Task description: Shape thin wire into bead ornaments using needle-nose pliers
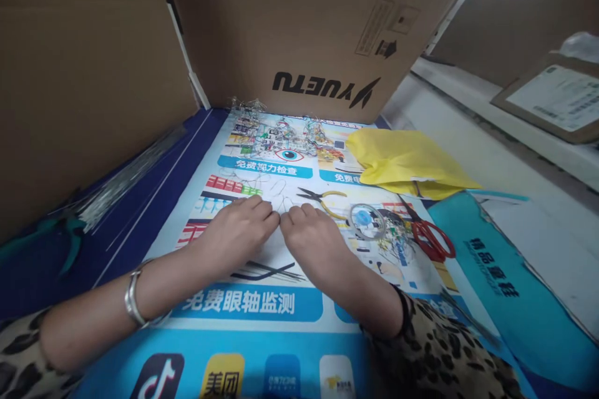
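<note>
My left hand (248, 223) and my right hand (318, 240) meet knuckle to knuckle over the printed sheet, both closed with the fingertips turned under. A thin bent wire (284, 202) sticks up from between them; both hands seem to pinch it, though the grip itself is hidden. Just beyond lies a pair of pliers with yellow handles (322, 195), its jaws pointing left. To its right is a round clear roll (366, 222) with a blue centre. Red-handled scissors (433, 240) rest further right. Several thin dark strands (276, 271) lie below my hands.
Tangled wire pieces (281, 131) lie at the back before a tall cardboard box (299, 25). A bundle of straight wires (126, 184) and teal-handled pliers (70, 243) are at left. A yellow bag (407, 159) and a turquoise bag (505, 274) lie at right.
</note>
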Tool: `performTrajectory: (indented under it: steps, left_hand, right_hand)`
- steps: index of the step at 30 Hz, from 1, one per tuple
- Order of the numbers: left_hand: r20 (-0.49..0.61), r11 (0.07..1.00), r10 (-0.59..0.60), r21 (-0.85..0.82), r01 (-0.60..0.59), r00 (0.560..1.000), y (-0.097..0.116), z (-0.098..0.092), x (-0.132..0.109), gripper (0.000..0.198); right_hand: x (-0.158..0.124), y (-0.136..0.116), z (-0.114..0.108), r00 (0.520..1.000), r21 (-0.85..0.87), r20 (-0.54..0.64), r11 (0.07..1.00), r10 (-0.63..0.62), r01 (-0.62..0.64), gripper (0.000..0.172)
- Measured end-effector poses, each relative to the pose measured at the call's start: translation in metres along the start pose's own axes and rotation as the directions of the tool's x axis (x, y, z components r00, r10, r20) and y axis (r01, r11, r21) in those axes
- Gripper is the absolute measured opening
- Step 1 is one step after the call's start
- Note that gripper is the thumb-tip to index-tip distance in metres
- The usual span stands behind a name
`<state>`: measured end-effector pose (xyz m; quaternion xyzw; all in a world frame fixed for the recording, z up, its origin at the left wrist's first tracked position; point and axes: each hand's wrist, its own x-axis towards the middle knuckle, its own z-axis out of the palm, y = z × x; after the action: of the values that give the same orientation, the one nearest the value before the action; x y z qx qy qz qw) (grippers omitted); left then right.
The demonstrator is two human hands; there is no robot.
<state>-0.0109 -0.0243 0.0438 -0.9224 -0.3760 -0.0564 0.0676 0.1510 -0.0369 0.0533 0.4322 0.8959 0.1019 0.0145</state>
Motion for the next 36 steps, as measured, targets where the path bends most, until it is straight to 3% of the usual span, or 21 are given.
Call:
performTrajectory:
  steps: [8,13,29,36]
  left_hand:
    - [-0.053,0.998,0.022,0.053,-0.019,0.998,-0.014,0.032,0.011,0.005]
    - [-0.054,1.0,0.004,-0.004,-0.004,0.999,-0.016,0.038,0.009,0.008]
    - [-0.081,1.0,-0.015,-0.017,0.014,0.997,-0.015,0.038,0.01,0.013]
    - [-0.021,1.0,-0.014,-0.013,0.014,1.0,-0.013,0.036,0.011,0.01]
  right_hand:
    - [0.012,0.014,0.043,0.996,0.052,-0.075,0.998,0.043,-0.039,0.013]
    - [0.011,0.016,0.06,0.986,0.11,-0.147,0.992,0.08,-0.064,0.017]
    - [0.01,0.015,0.057,0.974,0.054,-0.22,0.998,0.048,-0.037,0.017]
    - [0.011,0.012,0.054,0.971,0.01,-0.236,0.999,0.036,-0.035,0.016]
